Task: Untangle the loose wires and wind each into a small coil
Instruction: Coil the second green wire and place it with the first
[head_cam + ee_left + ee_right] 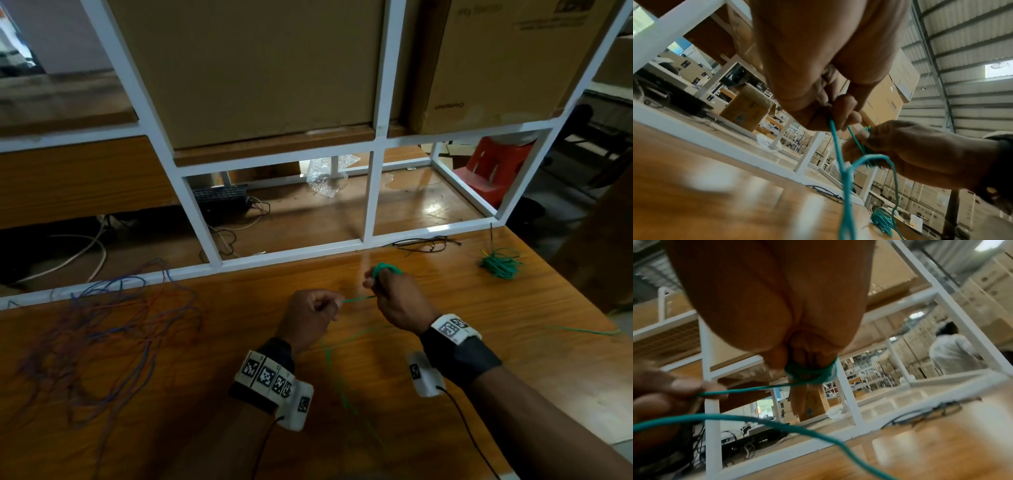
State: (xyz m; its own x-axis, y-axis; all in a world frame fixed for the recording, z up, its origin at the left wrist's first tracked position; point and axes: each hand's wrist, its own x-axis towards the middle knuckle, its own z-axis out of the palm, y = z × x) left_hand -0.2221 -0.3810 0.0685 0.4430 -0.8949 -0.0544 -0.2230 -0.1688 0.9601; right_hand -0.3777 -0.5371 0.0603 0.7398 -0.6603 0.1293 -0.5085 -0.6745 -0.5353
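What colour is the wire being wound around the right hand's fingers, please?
Green wire, clearest in the right wrist view.

Wooden table (pixel 428 394), orange-brown and glossy, under everything. At its far edge, a white metal shelf frame (pixel 291 255), standing on the top. On the left part, a loose tangle of blue and red wires (pixel 102 329), sprawled wide, some strands hanging over the near edge. Far right, a small bundle of green wire (pixel 500 265), well apart from the tangle. Just before the frame's bottom rail, a thin black wire (pixel 426 244), lying flat. Across the middle, a slack green wire (pixel 337 383), trailing over the wood toward the near edge.
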